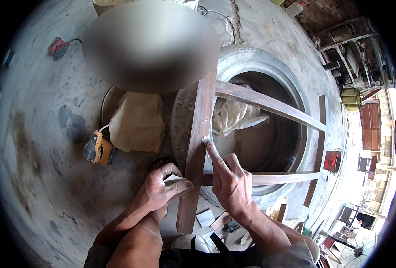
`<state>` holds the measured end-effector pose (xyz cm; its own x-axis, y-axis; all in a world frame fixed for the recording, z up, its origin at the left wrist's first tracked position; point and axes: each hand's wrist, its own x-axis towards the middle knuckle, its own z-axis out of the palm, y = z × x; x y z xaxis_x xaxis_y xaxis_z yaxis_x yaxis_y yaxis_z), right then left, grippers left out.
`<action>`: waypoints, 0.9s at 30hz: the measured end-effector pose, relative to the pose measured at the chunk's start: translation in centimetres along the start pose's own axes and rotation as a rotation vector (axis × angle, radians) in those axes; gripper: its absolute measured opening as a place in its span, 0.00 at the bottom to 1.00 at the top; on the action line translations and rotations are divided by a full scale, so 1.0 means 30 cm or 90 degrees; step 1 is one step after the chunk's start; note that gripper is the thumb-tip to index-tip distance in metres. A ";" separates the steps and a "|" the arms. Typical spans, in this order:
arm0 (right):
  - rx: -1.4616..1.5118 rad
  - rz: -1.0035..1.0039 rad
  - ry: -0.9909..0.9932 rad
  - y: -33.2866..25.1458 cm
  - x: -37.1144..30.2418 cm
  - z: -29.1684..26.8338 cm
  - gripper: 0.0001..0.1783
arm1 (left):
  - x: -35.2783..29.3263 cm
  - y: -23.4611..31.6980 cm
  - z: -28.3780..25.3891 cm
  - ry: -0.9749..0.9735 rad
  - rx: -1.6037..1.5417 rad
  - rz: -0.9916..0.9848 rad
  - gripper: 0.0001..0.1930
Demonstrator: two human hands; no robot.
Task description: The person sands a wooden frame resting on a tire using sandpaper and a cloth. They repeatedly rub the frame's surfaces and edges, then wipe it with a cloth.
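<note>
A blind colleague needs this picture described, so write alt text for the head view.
A person's right hand touches an index fingertip to a whitish patch on a dark wooden frame, while the left hand holds a small pale piece at its edge. The frame lies across a large grey tyre-like ring; an orange power tool sits to the left.

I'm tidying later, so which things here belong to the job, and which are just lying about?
Seemingly in use: wooden frame, tyre beneath it, pale folded piece in the left hand, white dab at the right hand.

Apparently lying about: red bucket, fan, orange power tool, perhaps.
</note>
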<state>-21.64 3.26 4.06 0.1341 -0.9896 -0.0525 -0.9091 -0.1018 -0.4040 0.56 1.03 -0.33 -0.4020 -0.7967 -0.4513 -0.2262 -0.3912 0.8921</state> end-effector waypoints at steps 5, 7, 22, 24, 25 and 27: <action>-0.008 0.013 -0.028 -0.004 -0.038 -0.009 0.41 | 0.004 -0.003 0.003 -0.014 -0.025 -0.016 0.17; -0.010 0.008 -0.024 -0.006 -0.027 -0.007 0.41 | 0.001 -0.003 0.001 -0.018 -0.040 -0.022 0.17; 0.005 -0.002 -0.027 -0.006 -0.028 -0.010 0.42 | 0.004 -0.010 0.001 -0.012 -0.024 -0.010 0.16; 0.001 0.001 -0.028 -0.008 -0.029 -0.009 0.41 | 0.003 -0.016 0.000 -0.016 -0.028 -0.004 0.16; 0.000 0.004 -0.028 -0.009 -0.030 -0.008 0.41 | 0.002 -0.017 0.000 -0.012 -0.021 0.002 0.17; -0.004 0.012 -0.032 -0.013 0.008 -0.016 0.41 | 0.003 -0.014 0.000 -0.006 -0.006 0.015 0.17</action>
<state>-21.44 3.01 4.65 0.1368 -0.9850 -0.1053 -0.9139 -0.0845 -0.3970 0.62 1.11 -0.75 -0.4149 -0.8015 -0.4306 -0.2085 -0.3770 0.9025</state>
